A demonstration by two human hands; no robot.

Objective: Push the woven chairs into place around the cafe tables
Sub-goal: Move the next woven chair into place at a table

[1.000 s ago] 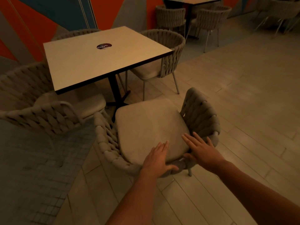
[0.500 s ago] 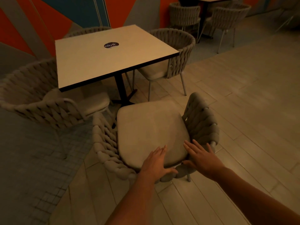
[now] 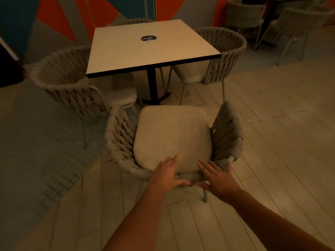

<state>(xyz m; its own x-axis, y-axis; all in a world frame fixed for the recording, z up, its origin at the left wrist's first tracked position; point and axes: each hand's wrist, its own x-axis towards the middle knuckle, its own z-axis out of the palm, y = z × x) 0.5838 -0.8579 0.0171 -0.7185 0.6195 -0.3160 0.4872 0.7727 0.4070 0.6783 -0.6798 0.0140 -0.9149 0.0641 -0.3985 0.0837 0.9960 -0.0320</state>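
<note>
The woven chair (image 3: 172, 134) has swung square to the desk (image 3: 150, 49). Both hands, left hand (image 3: 165, 175) and right hand (image 3: 216, 176), press its backrest with flat, straight fingers, gripping nothing. Push evenly, straight ahead.

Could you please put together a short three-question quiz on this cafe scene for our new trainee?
1. True or false: both hands lie with straight fingers on the back rim of the near woven chair.
2. Multiple choice: the only thing lying on the square table is A) a cup, B) a round dark sticker, C) a menu.
3. Short answer: is the near chair's seat tucked under the table top yet?

Key
1. True: the left hand and the right hand rest side by side on the rim, fingers pointing toward the table.
2. B: the round sticker sits near the far middle.
3. No: the seat cushion lies wholly short of the table's near edge.
</note>
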